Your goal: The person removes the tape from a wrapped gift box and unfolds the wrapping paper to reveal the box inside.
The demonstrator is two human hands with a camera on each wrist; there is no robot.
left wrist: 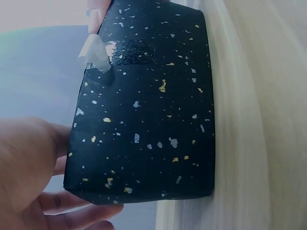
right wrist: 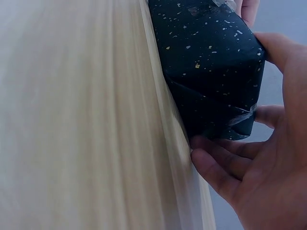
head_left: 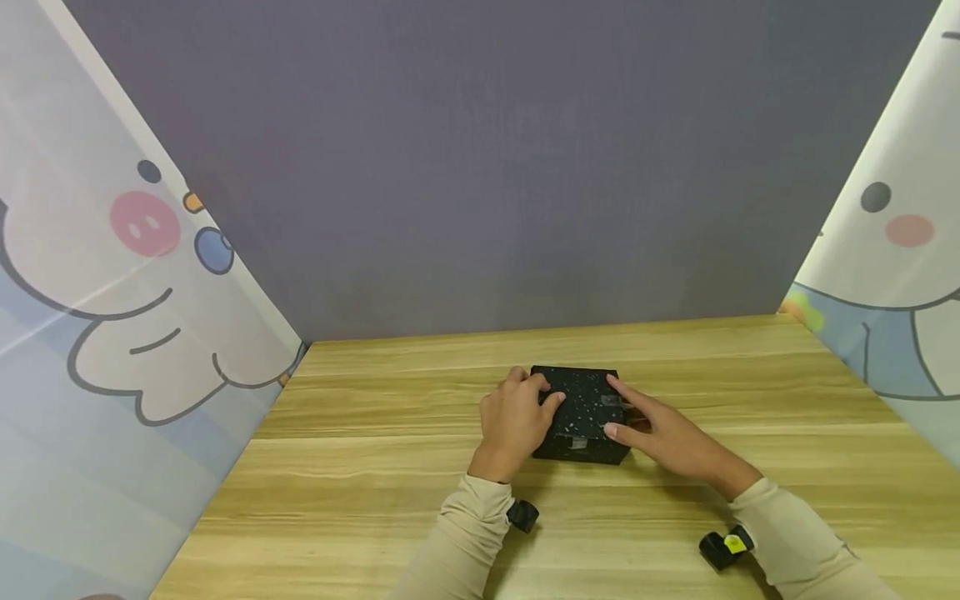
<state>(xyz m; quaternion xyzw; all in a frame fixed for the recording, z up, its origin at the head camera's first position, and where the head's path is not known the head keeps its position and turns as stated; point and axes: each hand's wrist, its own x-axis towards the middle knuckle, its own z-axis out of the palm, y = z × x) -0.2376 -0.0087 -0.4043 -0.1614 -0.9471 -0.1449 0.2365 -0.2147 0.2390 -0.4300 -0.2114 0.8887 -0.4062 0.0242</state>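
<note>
A box wrapped in black paper with white and gold flecks (head_left: pixel 577 410) lies on the wooden table. My left hand (head_left: pixel 513 423) grips its left end, thumb over the top edge and fingers at the far side. At the opposite end, my right hand (head_left: pixel 670 437) holds the box with the thumb at the near top corner and fingers around the end. A strip of clear tape (left wrist: pixel 98 53) sticks up loosely from the long near edge in the left wrist view. Folded paper and more tape (right wrist: pixel 240 118) show at the right end.
The wooden table (head_left: pixel 360 467) reaches back to a grey panel (head_left: pixel 480 183). Cartoon-printed walls (head_left: pixel 67 350) stand on both sides. Black wrist cameras (head_left: pixel 522 516) sit close above the table near each forearm.
</note>
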